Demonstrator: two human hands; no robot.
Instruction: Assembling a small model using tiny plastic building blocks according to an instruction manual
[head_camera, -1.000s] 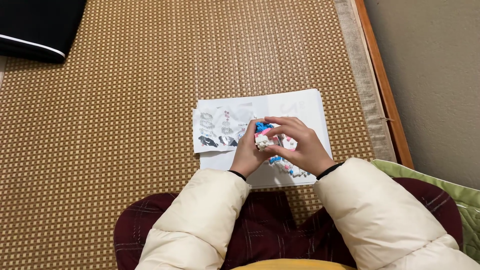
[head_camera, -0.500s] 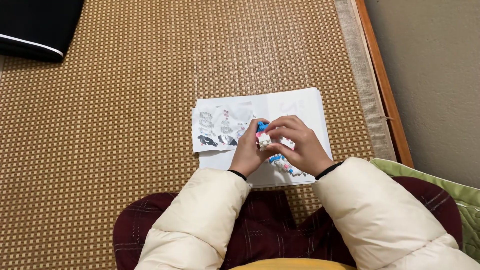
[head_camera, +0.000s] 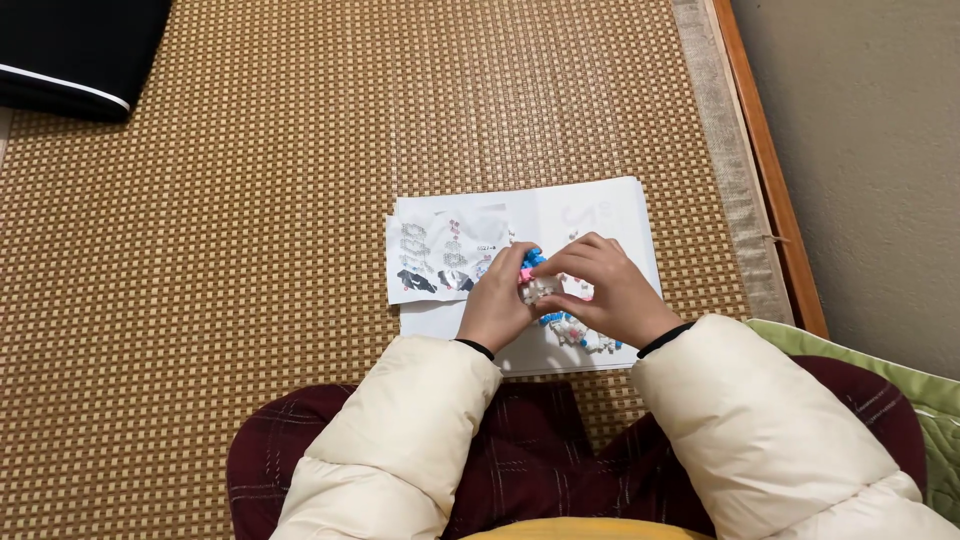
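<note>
Over the white sheet (head_camera: 600, 215), my left hand (head_camera: 495, 305) and right hand (head_camera: 610, 295) pinch the small block model (head_camera: 532, 280) between them; loose blocks (head_camera: 580, 335) lie just under my right.

Woven tatami mat (head_camera: 250, 250) in tan checks across the floor, edged on the right by a grey cloth border (head_camera: 722, 150) and a wooden sill strip (head_camera: 765, 170). Beyond, plain beige wall (head_camera: 870, 150). Black cushion (head_camera: 75, 50) at top left. Soft, even indoor light.

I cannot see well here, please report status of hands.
Left hand and right hand both grip small block model. Loose pieces on white paper. Nothing obstructing.
</note>
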